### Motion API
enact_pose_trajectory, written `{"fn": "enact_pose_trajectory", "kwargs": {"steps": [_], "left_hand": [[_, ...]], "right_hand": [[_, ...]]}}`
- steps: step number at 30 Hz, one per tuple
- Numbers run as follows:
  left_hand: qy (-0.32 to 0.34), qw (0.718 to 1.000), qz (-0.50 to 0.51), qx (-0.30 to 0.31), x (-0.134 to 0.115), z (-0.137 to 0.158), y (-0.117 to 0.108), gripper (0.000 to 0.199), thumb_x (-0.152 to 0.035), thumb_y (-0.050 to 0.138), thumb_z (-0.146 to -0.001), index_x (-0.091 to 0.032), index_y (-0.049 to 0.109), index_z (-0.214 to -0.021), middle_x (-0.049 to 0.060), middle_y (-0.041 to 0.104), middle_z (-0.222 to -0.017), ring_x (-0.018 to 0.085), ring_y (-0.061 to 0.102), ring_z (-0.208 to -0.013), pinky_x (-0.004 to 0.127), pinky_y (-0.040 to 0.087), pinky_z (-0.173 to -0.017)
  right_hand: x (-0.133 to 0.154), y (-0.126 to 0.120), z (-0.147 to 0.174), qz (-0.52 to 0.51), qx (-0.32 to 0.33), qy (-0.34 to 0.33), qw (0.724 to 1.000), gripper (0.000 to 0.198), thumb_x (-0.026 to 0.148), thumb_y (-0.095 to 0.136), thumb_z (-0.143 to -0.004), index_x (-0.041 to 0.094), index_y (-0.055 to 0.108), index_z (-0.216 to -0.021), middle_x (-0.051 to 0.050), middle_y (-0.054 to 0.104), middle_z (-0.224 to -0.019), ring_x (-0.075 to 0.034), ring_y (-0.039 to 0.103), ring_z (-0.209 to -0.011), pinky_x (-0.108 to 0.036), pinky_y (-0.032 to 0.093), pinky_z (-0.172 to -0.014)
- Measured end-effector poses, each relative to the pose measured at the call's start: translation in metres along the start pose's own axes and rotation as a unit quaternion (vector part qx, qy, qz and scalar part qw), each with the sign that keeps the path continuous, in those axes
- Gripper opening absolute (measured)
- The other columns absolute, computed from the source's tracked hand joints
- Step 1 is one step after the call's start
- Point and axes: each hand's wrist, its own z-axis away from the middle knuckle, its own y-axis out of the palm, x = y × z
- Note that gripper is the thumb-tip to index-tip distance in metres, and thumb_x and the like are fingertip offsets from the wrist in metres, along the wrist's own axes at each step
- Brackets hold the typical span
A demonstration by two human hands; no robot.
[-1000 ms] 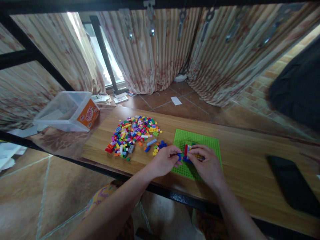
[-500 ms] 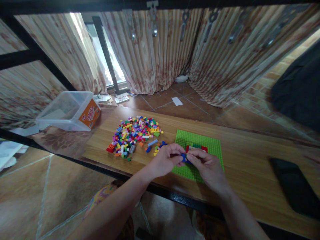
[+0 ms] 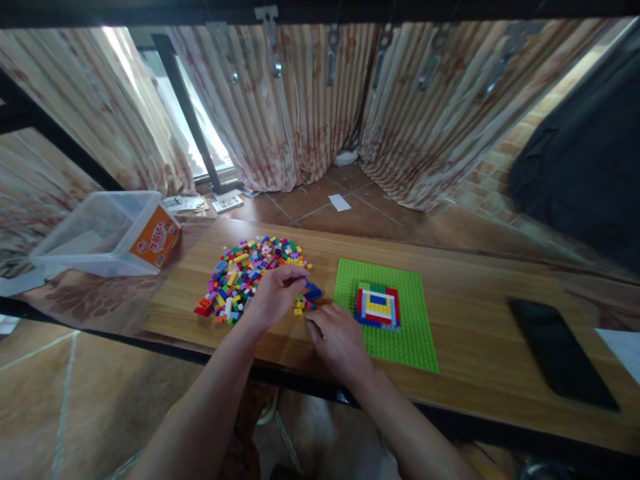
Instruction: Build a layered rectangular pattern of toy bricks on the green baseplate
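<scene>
My left hand (image 3: 275, 295) reaches over the right edge of a heap of small building bricks (image 3: 235, 277). Its thumb and fingers are pinched, with a blue brick (image 3: 303, 279) showing at the tips. Beside it lie more blue bricks (image 3: 314, 292) and a few yellow bricks (image 3: 299, 308). My right hand (image 3: 340, 337) rests low over the table, left of the green baseplate (image 3: 415, 300), its fingers curled together; what they hold is hidden. On the baseplate sits a flat build (image 3: 379, 307) of nested red, white, yellow and blue bricks, with green along its far side.
A clear plastic box (image 3: 100, 233) with an orange label stands at the far left. Toward the right end of the wooden table (image 3: 475, 313) lies a black phone-like slab (image 3: 560, 353), with a white sheet (image 3: 620, 350) beyond it. Curtains hang behind.
Both hands have left the baseplate and moved left, uncovering the build. The left hand is now at the loose blue bricks by the heap. The view has shifted slightly right.
</scene>
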Motion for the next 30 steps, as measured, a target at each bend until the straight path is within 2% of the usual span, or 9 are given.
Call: {"fn": "enact_pose_trajectory", "kwargs": {"steps": [4, 9, 14, 19, 22, 24, 26, 30], "left_hand": [[0.034, 0.99, -0.138, 0.023, 0.004, -0.001, -0.009, 0.015, -0.016, 0.056, -0.076, -0.016, 0.071, -0.078, 0.002, 0.072, -0.079, 0.016, 0.064, -0.075, 0.027, 0.05, -0.076], [0.044, 0.958, -0.284, -0.008, 0.013, -0.003, -0.027, 0.025, -0.012, 0.052, -0.079, -0.019, 0.074, -0.09, 0.003, 0.075, -0.086, 0.017, 0.066, -0.077, 0.029, 0.052, -0.077], [0.042, 0.948, -0.316, -0.012, 0.017, 0.001, -0.034, 0.032, -0.006, 0.051, -0.079, -0.02, 0.076, -0.094, 0.004, 0.076, -0.094, 0.019, 0.069, -0.084, 0.032, 0.053, -0.087], [0.032, 0.943, -0.327, -0.045, 0.01, 0.001, -0.04, 0.036, -0.003, 0.049, -0.076, -0.021, 0.075, -0.093, 0.004, 0.076, -0.096, 0.021, 0.069, -0.095, 0.032, 0.053, -0.088], [-0.001, 0.943, -0.308, -0.124, 0.009, -0.003, -0.064, 0.037, -0.004, 0.048, -0.079, -0.02, 0.075, -0.098, 0.005, 0.076, -0.098, 0.019, 0.069, -0.092, 0.03, 0.053, -0.088], [-0.039, 0.938, -0.29, -0.185, 0.012, -0.004, -0.087, 0.035, -0.006, 0.048, -0.08, -0.017, 0.075, -0.099, 0.007, 0.076, -0.095, 0.018, 0.068, -0.086, 0.028, 0.053, -0.083], [-0.057, 0.932, -0.283, -0.22, 0.016, -0.001, -0.11, 0.034, -0.007, 0.048, -0.078, -0.015, 0.075, -0.096, 0.006, 0.075, -0.088, 0.016, 0.067, -0.079, 0.026, 0.052, -0.075], [-0.071, 0.943, -0.282, -0.161, 0.021, 0.012, -0.136, 0.029, -0.011, 0.053, -0.07, -0.015, 0.076, -0.088, 0.002, 0.07, -0.072, 0.014, 0.06, -0.066, 0.023, 0.048, -0.063]], "right_hand": [[-0.001, 0.007, -0.014, -0.008, -0.015, 0.01, 1.0, 0.018, 0.017, 0.051, -0.092, 0.018, 0.069, -0.099, -0.008, 0.069, -0.091, -0.021, 0.059, -0.088, -0.032, 0.044, -0.081], [-0.002, 0.011, -0.018, -0.033, -0.031, 0.021, 0.999, 0.023, 0.014, 0.049, -0.091, 0.017, 0.068, -0.103, -0.008, 0.069, -0.092, -0.022, 0.059, -0.089, -0.034, 0.046, -0.082], [-0.002, 0.013, -0.011, -0.079, -0.084, 0.009, 0.993, 0.024, 0.016, 0.046, -0.093, 0.018, 0.068, -0.103, -0.008, 0.071, -0.094, -0.021, 0.062, -0.09, -0.035, 0.047, -0.084], [-0.008, 0.016, -0.005, -0.1, -0.107, -0.008, 0.989, 0.022, 0.018, 0.047, -0.093, 0.019, 0.067, -0.102, -0.006, 0.072, -0.092, -0.02, 0.064, -0.087, -0.034, 0.049, -0.081], [-0.012, 0.016, -0.003, -0.095, -0.125, -0.019, 0.987, 0.021, 0.02, 0.047, -0.094, 0.02, 0.068, -0.1, -0.006, 0.073, -0.093, -0.02, 0.066, -0.087, -0.035, 0.05, -0.081], [-0.014, 0.015, 0.0, -0.093, -0.128, -0.021, 0.987, 0.022, 0.023, 0.047, -0.094, 0.02, 0.068, -0.1, -0.006, 0.073, -0.094, -0.02, 0.066, -0.087, -0.036, 0.05, -0.081], [-0.015, 0.014, 0.002, -0.094, -0.125, -0.021, 0.988, 0.023, 0.026, 0.047, -0.095, 0.02, 0.069, -0.1, -0.007, 0.074, -0.095, -0.021, 0.067, -0.088, -0.037, 0.051, -0.082], [-0.018, 0.012, 0.008, -0.098, -0.107, -0.019, 0.989, 0.024, 0.029, 0.047, -0.095, 0.021, 0.069, -0.098, -0.007, 0.074, -0.096, -0.022, 0.068, -0.089, -0.039, 0.051, -0.085]]}}
